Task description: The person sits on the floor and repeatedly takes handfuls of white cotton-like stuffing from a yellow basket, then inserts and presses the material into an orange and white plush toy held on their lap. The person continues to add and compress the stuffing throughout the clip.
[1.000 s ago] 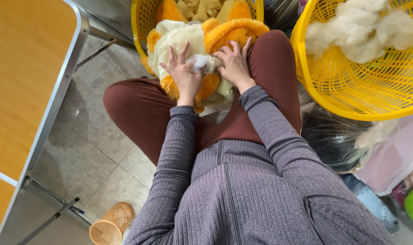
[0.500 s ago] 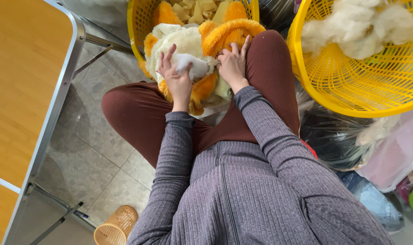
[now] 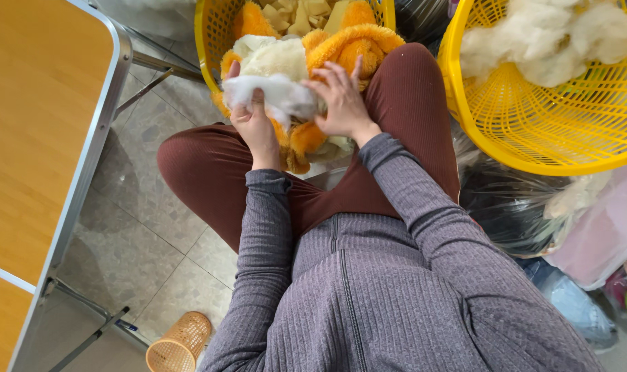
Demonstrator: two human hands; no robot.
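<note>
A tuft of white fibre stuffing (image 3: 275,93) sits pinched in the left hand (image 3: 253,125), fingers clamped on it, above the orange-and-cream plush toy (image 3: 306,62) resting on the lap against the near rim of the yellow plastic mesh basket (image 3: 210,41). The right hand (image 3: 341,103), fingers spread apart, presses the toy. The step looks like filling; the tuft next wants pushing into the toy's opening, which is hidden.

The person sits with knees spread, both arms in grey ribbed sleeves reaching forward over the lap. The left hand (image 3: 253,124) is curled, back toward the camera, fingers closed in a grip with the thumb up. The right hand (image 3: 341,103) lies palm down, fingers spread and slightly bent, pressing forward. The two hands sit near each other, wrists bent slightly inward.
</note>
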